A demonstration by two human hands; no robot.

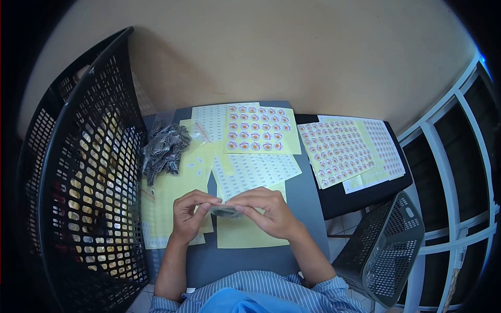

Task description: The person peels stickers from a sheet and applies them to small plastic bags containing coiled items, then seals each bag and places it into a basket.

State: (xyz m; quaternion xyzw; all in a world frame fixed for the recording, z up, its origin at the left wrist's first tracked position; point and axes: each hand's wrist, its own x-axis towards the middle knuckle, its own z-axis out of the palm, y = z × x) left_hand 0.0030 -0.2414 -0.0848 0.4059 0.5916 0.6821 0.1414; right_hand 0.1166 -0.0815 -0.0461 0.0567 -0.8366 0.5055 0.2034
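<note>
Between both hands is a small clear plastic bag [225, 213] with something dark inside; what that is I cannot make out. My left hand [189, 213] pinches the bag's top edge at one end with thumb and fingers. At the other end my right hand [267, 211] pinches the same edge, its fingers lying over the top. Beneath them lie yellow backing sheets [250, 237] and a white sheet of small printed labels [255, 172]. To the left of the labels is a heap of dark coiled pieces in clear bags [166, 146].
A sheet of round orange-and-purple stickers [255, 130] lies at the table's back. More sticker sheets [339, 151] rest on a black surface to the right. A tall black basket [94, 182] with many items inside stands at left, a dark green basket [386, 250] at lower right.
</note>
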